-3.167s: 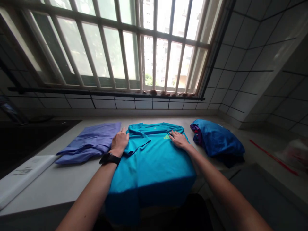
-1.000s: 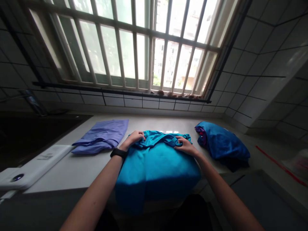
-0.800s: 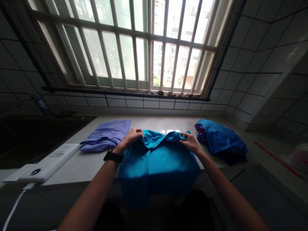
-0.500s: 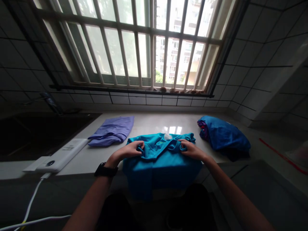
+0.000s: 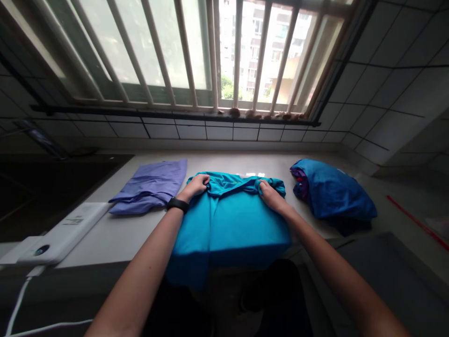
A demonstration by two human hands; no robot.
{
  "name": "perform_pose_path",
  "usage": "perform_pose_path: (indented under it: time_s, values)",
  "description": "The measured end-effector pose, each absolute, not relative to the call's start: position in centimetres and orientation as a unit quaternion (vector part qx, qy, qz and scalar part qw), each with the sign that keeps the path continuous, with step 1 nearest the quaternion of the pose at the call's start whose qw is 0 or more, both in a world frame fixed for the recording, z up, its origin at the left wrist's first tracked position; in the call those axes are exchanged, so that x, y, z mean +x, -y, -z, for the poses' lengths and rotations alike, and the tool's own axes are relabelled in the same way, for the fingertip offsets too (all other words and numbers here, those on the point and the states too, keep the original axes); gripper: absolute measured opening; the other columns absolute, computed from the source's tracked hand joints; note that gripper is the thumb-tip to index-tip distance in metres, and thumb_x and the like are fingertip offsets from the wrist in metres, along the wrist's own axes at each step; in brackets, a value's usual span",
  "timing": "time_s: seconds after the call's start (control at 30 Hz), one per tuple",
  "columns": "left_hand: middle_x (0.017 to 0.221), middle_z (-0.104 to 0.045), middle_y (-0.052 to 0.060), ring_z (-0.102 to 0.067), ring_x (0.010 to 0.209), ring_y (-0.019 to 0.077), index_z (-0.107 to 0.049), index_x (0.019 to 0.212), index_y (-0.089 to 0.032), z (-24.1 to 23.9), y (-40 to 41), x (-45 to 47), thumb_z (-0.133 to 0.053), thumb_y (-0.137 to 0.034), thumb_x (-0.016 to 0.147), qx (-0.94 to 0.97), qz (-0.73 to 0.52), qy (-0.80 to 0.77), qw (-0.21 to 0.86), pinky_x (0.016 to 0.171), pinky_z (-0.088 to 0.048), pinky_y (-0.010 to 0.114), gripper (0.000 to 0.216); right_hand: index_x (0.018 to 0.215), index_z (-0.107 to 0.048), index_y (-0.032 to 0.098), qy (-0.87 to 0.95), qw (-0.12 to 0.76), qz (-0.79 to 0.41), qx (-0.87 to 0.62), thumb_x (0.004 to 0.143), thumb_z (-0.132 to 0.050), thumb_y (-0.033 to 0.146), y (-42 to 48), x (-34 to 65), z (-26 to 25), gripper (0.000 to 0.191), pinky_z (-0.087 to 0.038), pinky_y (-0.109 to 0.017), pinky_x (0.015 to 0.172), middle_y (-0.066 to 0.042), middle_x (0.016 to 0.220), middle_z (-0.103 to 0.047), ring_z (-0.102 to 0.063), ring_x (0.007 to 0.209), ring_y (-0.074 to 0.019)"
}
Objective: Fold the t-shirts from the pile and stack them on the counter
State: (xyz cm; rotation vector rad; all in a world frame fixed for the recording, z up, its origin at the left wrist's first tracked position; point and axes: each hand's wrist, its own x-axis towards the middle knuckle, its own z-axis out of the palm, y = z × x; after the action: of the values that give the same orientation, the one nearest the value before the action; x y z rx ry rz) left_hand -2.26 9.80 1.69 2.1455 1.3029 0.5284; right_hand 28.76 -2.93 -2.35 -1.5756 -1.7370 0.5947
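Observation:
A teal T-shirt point(image 5: 231, 220) lies on the pale counter point(image 5: 105, 236), its lower part hanging over the front edge. Its far end is bunched up. My left hand point(image 5: 197, 184), with a black watch on the wrist, is closed on the bunched cloth at the left. My right hand point(image 5: 269, 194) is closed on the bunched cloth at the right. Both hands rest low on the counter.
A folded lilac garment point(image 5: 150, 186) lies left of the shirt. A blue bundle with purple cloth inside point(image 5: 331, 194) sits to the right. A white device point(image 5: 59, 231) with a cable lies at the counter's left front. A barred window point(image 5: 196, 51) and tiled walls stand behind.
The shirt lay flat under my open hands at first. My hands then gathered its far end, drew it toward me, and have now pushed it back away across the counter.

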Motion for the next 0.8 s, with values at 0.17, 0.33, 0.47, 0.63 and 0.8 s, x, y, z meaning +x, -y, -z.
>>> perform_pose_path:
  time_s: [0.17, 0.33, 0.47, 0.63, 0.8]
  values:
    - [0.056, -0.039, -0.006, -0.040, 0.064, 0.0151, -0.034, 0.056, -0.023, -1.4, -12.6, -0.7, -0.048, -0.004, 0.047, 0.788, -0.217, -0.504, 0.279, 0.062, -0.023, 0.028, 0.026, 0.094, -0.052, 0.026, 0.637, 0.354, -0.242, -0.641, 0.080, -0.054, 0.005, -1.2, 29.7, 2.0, 0.026, -0.032, -0.035, 0.123, -0.008, 0.142, -0.058, -0.048, 0.139, -0.0241]
    - [0.055, -0.038, -0.005, -0.039, 0.064, 0.0151, -0.033, 0.055, -0.024, -1.8, -13.3, 0.7, -0.049, -0.002, 0.049, 0.764, -0.263, -0.527, 0.265, 0.062, -0.023, 0.028, 0.027, 0.081, -0.048, 0.026, 0.595, 0.359, -0.231, -0.680, 0.079, -0.054, 0.001, -5.1, 29.7, 0.2, 0.026, -0.038, -0.032, 0.116, -0.010, 0.124, -0.065, -0.055, 0.125, -0.0238]
    - [0.056, -0.043, -0.004, -0.041, 0.066, 0.0143, -0.040, 0.054, -0.022, -3.1, -13.2, 0.7, -0.053, -0.004, 0.051, 0.725, -0.289, -0.560, 0.276, 0.064, -0.027, 0.026, 0.023, 0.074, -0.048, 0.026, 0.599, 0.325, -0.223, -0.697, 0.075, -0.059, 0.001, -6.7, 29.3, -2.3, 0.027, -0.047, -0.032, 0.100, -0.005, 0.092, -0.066, -0.060, 0.096, -0.0227]
    - [0.061, -0.038, -0.006, -0.038, 0.064, 0.0113, -0.041, 0.060, -0.022, -6.7, -12.7, -1.3, -0.060, -0.011, 0.053, 0.597, -0.466, -0.526, 0.388, 0.064, -0.035, 0.023, 0.023, 0.073, -0.040, 0.025, 0.567, 0.391, -0.162, -0.706, 0.084, -0.056, 0.013, -5.0, 29.7, -5.1, 0.023, -0.043, -0.025, 0.080, 0.000, 0.075, -0.054, -0.053, 0.082, -0.0180]
    - [0.067, -0.043, -0.004, -0.046, 0.067, 0.0112, -0.042, 0.063, -0.021, -11.3, -7.5, -4.6, -0.067, -0.018, 0.057, 0.569, -0.464, -0.421, 0.533, 0.068, -0.044, 0.022, 0.026, 0.076, -0.034, 0.025, 0.525, 0.503, -0.170, -0.665, 0.093, -0.053, 0.027, 1.6, 30.5, -6.8, 0.025, -0.040, -0.022, 0.070, 0.003, 0.073, -0.046, -0.049, 0.076, -0.0153]
